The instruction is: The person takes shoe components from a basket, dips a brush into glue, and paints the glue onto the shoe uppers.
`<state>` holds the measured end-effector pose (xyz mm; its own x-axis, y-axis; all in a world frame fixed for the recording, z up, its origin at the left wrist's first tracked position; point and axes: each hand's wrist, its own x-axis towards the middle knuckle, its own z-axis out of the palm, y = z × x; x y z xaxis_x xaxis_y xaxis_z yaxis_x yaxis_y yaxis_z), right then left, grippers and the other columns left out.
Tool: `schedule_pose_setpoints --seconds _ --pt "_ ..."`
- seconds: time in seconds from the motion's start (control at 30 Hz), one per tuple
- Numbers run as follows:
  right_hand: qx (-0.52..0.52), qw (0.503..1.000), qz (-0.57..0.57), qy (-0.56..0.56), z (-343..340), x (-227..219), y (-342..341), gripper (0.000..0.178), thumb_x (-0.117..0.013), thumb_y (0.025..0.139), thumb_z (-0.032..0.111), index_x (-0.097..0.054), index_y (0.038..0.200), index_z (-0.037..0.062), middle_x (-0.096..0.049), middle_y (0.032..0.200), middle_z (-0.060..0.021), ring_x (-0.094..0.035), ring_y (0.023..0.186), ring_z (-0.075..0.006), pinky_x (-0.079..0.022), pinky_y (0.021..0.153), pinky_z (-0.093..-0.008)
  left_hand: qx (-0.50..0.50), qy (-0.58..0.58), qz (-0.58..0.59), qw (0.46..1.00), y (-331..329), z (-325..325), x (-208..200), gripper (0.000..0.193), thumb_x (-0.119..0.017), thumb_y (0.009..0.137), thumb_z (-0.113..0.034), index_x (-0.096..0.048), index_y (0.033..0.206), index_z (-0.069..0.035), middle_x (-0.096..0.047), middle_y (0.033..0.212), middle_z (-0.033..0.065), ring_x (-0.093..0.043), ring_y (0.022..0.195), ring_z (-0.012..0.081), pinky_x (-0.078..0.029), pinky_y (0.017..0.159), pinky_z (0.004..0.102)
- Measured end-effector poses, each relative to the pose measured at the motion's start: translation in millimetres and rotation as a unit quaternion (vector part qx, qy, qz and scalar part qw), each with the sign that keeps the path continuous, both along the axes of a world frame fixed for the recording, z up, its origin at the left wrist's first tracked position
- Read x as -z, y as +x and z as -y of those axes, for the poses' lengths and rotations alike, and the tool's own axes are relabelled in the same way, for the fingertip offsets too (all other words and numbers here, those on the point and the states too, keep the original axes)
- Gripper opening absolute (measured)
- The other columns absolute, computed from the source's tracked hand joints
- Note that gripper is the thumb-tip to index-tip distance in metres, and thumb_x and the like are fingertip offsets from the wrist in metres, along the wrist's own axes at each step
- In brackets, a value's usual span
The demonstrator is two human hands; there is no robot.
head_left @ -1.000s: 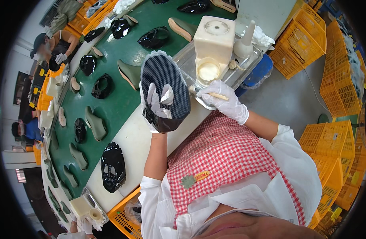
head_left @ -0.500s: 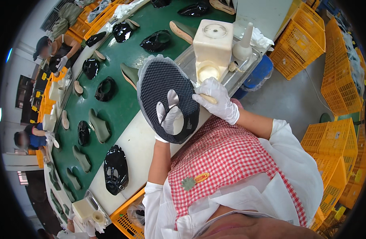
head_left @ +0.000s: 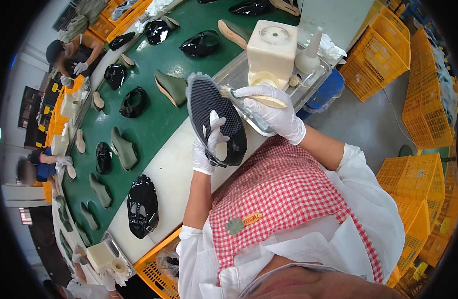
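Note:
In my gloved left hand (head_left: 207,147) is a black shoe upper (head_left: 228,119), its textured underside tilted toward me and its rim pale and translucent. The fingers reach through the opening and are wrapped round it. My gloved right hand (head_left: 279,113) grips a brush (head_left: 269,101) by its light wooden handle. The bristles meet the upper's rim at its far right side. Just beyond the right hand stands a cream pot (head_left: 273,47) with a round mouth, on a metal tray (head_left: 261,127). A white narrow-necked bottle (head_left: 307,59) stands beside it.
A green conveyor belt (head_left: 154,129) carries black uppers and olive wedge soles (head_left: 123,149). Another black upper (head_left: 143,207) lies on the white ledge (head_left: 164,174). A blue bin (head_left: 331,89) and yellow crates (head_left: 376,60) stand at right. Other people (head_left: 79,57) work across the belt.
The upper has turned more edge-on and shifted slightly right. My right hand has rolled over, the brush handle swinging up and the bristles moving to the upper's far right rim.

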<state>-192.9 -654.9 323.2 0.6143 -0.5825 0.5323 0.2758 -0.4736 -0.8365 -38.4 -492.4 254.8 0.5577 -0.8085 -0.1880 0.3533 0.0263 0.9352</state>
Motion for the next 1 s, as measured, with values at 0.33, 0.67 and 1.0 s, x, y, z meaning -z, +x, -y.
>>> schedule_pose_setpoints --seconds 0.33,0.67,1.0 --pt "-0.069 0.986 -0.139 0.062 -13.7 36.7 -21.8 0.017 -0.067 0.090 0.009 -0.071 0.106 0.0038 -0.071 0.104 -0.0072 -0.065 0.098 -0.0148 -0.050 0.089 -0.0290 -0.009 -0.059 0.071 0.996 6.1 -12.7 5.1 0.027 -0.053 0.098 -0.013 -0.067 0.119 -0.004 -0.055 0.138 0.0102 -0.056 0.122 0.0207 -0.048 0.084 0.0346" --pt "-0.035 0.983 -0.178 0.019 -21.2 8.7 -15.7 0.016 -0.069 0.090 0.012 -0.071 0.104 0.0044 -0.071 0.102 -0.0044 -0.066 0.095 -0.0136 -0.051 0.087 -0.0288 0.021 -0.081 -0.008 0.996 0.0 -21.9 -3.7 0.042 -0.047 0.098 -0.019 -0.056 0.131 0.005 -0.052 0.141 0.0153 -0.054 0.124 0.0230 -0.039 0.105 0.0371" --pt "-0.163 0.919 -0.297 0.203 -37.7 12.7 -22.1 0.017 -0.068 0.086 0.016 -0.072 0.097 0.0027 -0.072 0.088 -0.0067 -0.066 0.079 -0.0143 -0.052 0.076 -0.0284 0.000 -0.153 0.173 0.973 16.1 -32.1 26.8 0.046 -0.049 0.095 -0.015 -0.050 0.133 0.010 -0.046 0.146 0.0188 -0.045 0.134 0.0265 -0.032 0.112 0.0348"
